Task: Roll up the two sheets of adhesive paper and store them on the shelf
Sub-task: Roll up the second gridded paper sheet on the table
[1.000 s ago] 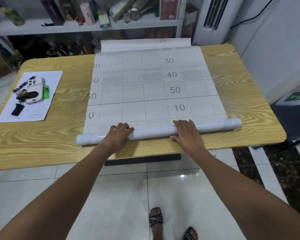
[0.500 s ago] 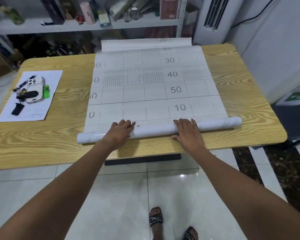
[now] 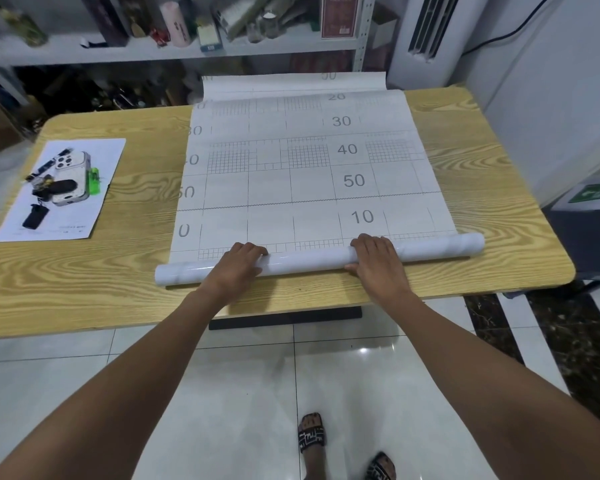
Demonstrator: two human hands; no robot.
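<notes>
Head view shows the left hand (image 3: 238,266) and right hand (image 3: 378,263) each curled over the rolled end (image 3: 309,259) of the adhesive paper (image 3: 291,188) at 6 o'clock on the table (image 3: 84,271), set apart probably so it winds evenly toward the shelf (image 3: 136,55) at 12 o'clock.

A wood-grain table (image 3: 84,271) stands on glossy white floor tiles (image 3: 239,393). At its left end lies a white printed sheet (image 3: 113,150) bearing a white phone (image 3: 73,178) lying camera side up, a green lighter (image 3: 94,181) just beside it and a black key fob (image 3: 35,216). A white air conditioner (image 3: 426,36) stands behind the table's far right corner.
</notes>
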